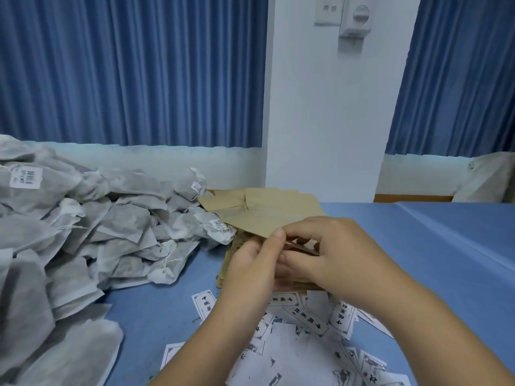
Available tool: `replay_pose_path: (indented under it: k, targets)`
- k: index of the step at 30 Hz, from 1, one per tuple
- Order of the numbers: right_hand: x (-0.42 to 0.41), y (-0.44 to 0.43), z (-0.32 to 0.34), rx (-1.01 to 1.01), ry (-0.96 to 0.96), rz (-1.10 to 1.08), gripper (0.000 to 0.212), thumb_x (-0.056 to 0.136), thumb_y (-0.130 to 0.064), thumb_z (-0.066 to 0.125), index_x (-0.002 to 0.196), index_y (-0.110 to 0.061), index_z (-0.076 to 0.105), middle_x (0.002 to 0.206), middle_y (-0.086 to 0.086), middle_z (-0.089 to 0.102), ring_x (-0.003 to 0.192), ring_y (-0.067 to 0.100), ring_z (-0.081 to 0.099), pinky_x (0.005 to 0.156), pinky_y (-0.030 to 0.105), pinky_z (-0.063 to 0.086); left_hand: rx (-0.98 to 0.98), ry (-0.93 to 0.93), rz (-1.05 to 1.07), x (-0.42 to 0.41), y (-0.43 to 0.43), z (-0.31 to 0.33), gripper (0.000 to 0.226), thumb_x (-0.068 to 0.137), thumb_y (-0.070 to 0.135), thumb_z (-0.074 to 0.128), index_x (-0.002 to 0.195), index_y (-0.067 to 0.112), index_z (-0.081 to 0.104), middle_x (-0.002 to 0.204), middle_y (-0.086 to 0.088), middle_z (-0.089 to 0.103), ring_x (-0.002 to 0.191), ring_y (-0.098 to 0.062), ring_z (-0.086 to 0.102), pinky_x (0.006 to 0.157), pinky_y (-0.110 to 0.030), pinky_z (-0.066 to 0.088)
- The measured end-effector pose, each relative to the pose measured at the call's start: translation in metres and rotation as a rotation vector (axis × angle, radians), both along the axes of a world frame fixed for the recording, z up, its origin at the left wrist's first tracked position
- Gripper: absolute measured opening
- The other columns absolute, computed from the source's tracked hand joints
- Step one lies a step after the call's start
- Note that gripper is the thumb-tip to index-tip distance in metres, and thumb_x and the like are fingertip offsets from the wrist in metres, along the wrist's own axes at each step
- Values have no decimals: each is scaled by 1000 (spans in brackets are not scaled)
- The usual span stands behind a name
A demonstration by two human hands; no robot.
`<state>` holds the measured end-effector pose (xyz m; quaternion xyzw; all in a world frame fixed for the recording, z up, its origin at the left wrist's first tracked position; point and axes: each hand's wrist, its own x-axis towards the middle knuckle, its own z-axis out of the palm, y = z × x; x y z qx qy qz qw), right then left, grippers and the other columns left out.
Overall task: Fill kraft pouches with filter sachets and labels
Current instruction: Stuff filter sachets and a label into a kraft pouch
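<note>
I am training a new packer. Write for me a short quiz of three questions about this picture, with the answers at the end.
1. True or false: the filter sachets are piled to the right of the labels.
2. The left hand and the right hand both pinch: A a sachet; B a kraft pouch; C a label.
3. Fill in: the table cover is ___ in colour.

Key: 1 false, they lie to the left; 2 B; 3 blue.
</note>
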<state>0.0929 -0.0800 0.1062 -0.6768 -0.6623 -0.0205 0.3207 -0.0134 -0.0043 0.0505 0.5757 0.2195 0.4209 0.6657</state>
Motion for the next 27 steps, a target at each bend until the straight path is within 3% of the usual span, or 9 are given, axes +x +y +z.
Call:
replay_pose_path:
  k: [3, 6, 10, 13, 18, 20, 23, 27]
  targets:
    - [6, -4, 4, -44, 196, 49, 18, 78, -39, 68, 96, -39, 71, 81, -20, 69, 68, -7, 59, 65, 15, 48, 80, -9, 18, -5, 2, -3, 45, 82, 59, 55, 94, 17, 67, 90, -6, 76, 79, -24, 73, 62, -25, 55]
    - [13, -5, 5, -50, 300, 65, 17, 78, -36, 71, 94, -34, 73, 86, -19, 71, 71, -7, 61, 73, 18, 47, 132, -17, 29, -8, 4, -6, 48, 69, 71, 63, 86, 26, 69, 90, -6, 76, 77, -25, 73, 57, -20, 52]
    - [17, -5, 6, -71, 384, 116, 8, 77, -32, 73, 85, -33, 75, 82, -14, 72, 73, -1, 64, 77, 29, 52, 182, 1, 27, -8, 7, -10, 42, 63, 71, 62, 81, 33, 69, 81, -8, 75, 73, -24, 73, 56, -19, 51]
    - [18, -5, 6, -69, 400, 128, 8, 77, -34, 72, 84, -35, 75, 82, -12, 73, 79, 6, 67, 84, 40, 54, 217, 7, 31, -8, 8, -9, 37, 72, 62, 64, 88, 30, 70, 90, -1, 75, 70, -24, 73, 54, -20, 51]
    - [20, -4, 6, -31, 395, 111, 7, 80, -30, 69, 82, -34, 75, 79, -9, 73, 78, 10, 67, 82, 42, 54, 260, 51, 26, -9, 7, -6, 27, 81, 46, 67, 96, 24, 67, 92, -1, 75, 71, -23, 72, 55, -23, 50]
    - [21, -4, 5, 10, 335, 81, 9, 83, -31, 66, 81, -34, 74, 76, -12, 71, 74, 8, 64, 76, 34, 54, 262, 68, 24, -9, 6, -4, 22, 83, 40, 68, 97, 23, 67, 89, -1, 75, 73, -23, 72, 57, -24, 50]
    - [14, -4, 4, 89, 69, 8, 10, 85, -30, 62, 78, -32, 69, 65, -16, 63, 65, 0, 54, 58, 12, 40, 183, 46, 67, -4, 4, -4, 20, 75, 33, 63, 89, 20, 69, 85, -4, 75, 75, -27, 72, 61, -31, 49]
    - [2, 0, 2, 107, -171, -58, 11, 90, -27, 53, 82, -29, 62, 62, -14, 55, 62, 4, 49, 53, 16, 34, 122, 62, 120, -2, 3, -4, 29, 65, 29, 56, 85, 11, 66, 79, -3, 75, 77, -28, 71, 76, -48, 53]
